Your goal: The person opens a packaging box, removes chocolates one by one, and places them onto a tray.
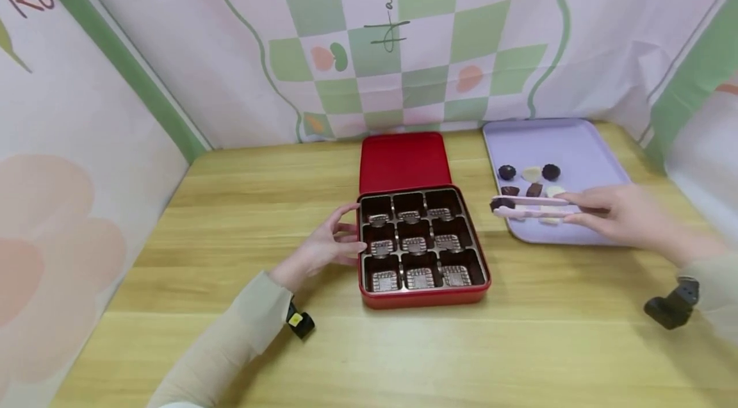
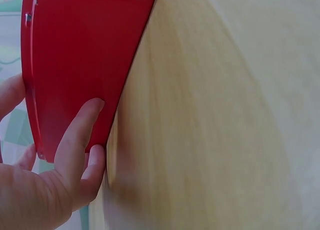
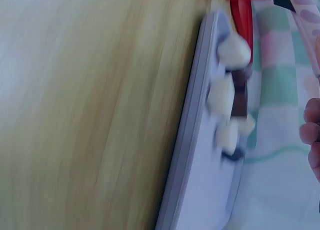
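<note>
A red tin box (image 1: 426, 299) stands on the table, its brown plastic insert (image 1: 414, 227) divided into several bare compartments. My left hand (image 1: 323, 244) touches the box's left side, fingers spread along the red wall in the left wrist view. My right hand (image 1: 619, 212) holds pale pink tongs (image 1: 539, 201) over the purple tray (image 1: 553, 139). Between the tong tips is a dark chocolate (image 1: 500, 204), just past the tray's left edge. Dark and white chocolates lie on the tray, including a round dark one (image 1: 551, 171) and a brown one (image 1: 534, 189); the tongs partly hide others.
The red lid (image 1: 405, 161) lies open behind the box. A patterned cloth (image 1: 426, 36) hangs along the table's back edge and sides. Wooden tabletop (image 1: 277, 196) stretches left of the box and in front of it.
</note>
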The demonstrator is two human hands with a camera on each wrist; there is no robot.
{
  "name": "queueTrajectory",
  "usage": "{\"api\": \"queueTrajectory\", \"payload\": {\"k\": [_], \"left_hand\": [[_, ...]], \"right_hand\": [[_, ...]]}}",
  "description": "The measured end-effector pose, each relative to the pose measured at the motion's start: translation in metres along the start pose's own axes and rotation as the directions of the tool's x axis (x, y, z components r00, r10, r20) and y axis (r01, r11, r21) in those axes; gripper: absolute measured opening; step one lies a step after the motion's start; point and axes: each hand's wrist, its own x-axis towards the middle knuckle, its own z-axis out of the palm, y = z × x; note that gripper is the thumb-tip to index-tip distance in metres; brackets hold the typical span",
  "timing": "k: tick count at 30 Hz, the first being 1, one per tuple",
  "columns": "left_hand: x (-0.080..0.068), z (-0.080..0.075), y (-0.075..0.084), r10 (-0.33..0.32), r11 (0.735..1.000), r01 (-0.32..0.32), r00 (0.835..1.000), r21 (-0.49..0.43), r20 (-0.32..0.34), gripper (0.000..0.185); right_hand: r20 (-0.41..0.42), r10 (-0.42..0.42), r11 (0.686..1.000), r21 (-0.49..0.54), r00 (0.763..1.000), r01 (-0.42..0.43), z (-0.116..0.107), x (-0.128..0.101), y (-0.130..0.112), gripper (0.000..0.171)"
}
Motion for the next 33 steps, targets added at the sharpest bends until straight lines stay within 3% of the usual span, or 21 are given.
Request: {"api": "queueTrajectory", "payload": {"k": [4, 10, 14, 21, 33], "left_hand": [[-0.001, -0.001, -0.001, -0.006, 1.0, 0.006, 1.0, -0.001, -0.006, 0.08], [-0.001, -0.001, -0.001, 0.002, 1.0, -0.002, 1.0, 0.0, -0.001, 0.08], [-0.001, -0.002, -0.001, -0.002, 1.0, 0.002, 1.0, -0.002, -0.007, 0.081], [-0.002, -0.002, 0.0, -0.002, 1.0, 0.002, 1.0, -0.003, 0.002, 0.081], [0.0, -0.001, 0.0, -0.009, 1.0, 0.009, 1.0, 0.003, 0.008, 0.081]], "right_hand": [[0.023, 0.095, 0.995, -0.033, 0.995, -0.094, -0.013, -0.018, 0.017, 0.042], [0.038, 0.323, 0.946, -0.017, 0.946, -0.323, -0.033, -0.046, 0.041, 0.057], [0.059, 0.375, 0.927, -0.036, 0.925, -0.373, -0.04, -0.057, 0.052, 0.055], [0.167, 0.408, 0.913, -0.088, 0.898, -0.399, -0.039, -0.073, 0.066, 0.049], [0.192, 0.422, 0.907, -0.095, 0.886, -0.411, -0.034, -0.075, 0.064, 0.044]]}}
